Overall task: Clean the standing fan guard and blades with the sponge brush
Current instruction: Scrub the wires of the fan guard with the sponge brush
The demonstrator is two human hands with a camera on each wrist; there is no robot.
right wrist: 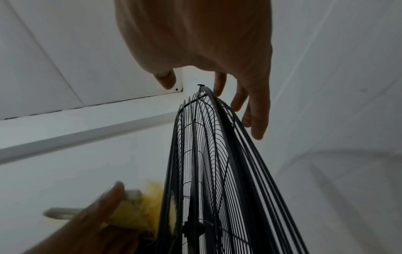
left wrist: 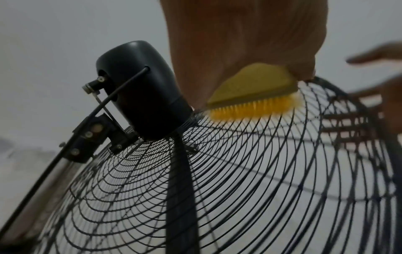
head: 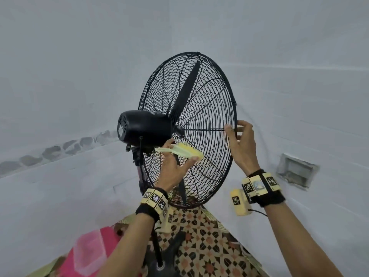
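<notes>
A black standing fan faces right, its round wire guard (head: 205, 100) enclosing a dark blade (head: 187, 88) that points up. My left hand (head: 173, 170) grips a pale yellow sponge brush (head: 183, 151) and holds it against the rear guard just below the motor housing (head: 143, 126). In the left wrist view the brush (left wrist: 254, 91) has its yellow bristles on the guard wires (left wrist: 261, 171). My right hand (head: 241, 144) holds the guard's right rim, thumb on the rear wires and fingers over the front. The right wrist view shows those fingers (right wrist: 239, 99) lying along the front guard (right wrist: 208, 154).
The fan's pole (head: 155, 246) runs down to a dark base between my forearms. Below lie a patterned floor (head: 209, 246) and a pink sheet (head: 89, 250). White walls meet in a corner behind the fan, with a recessed box (head: 297, 170) at the right.
</notes>
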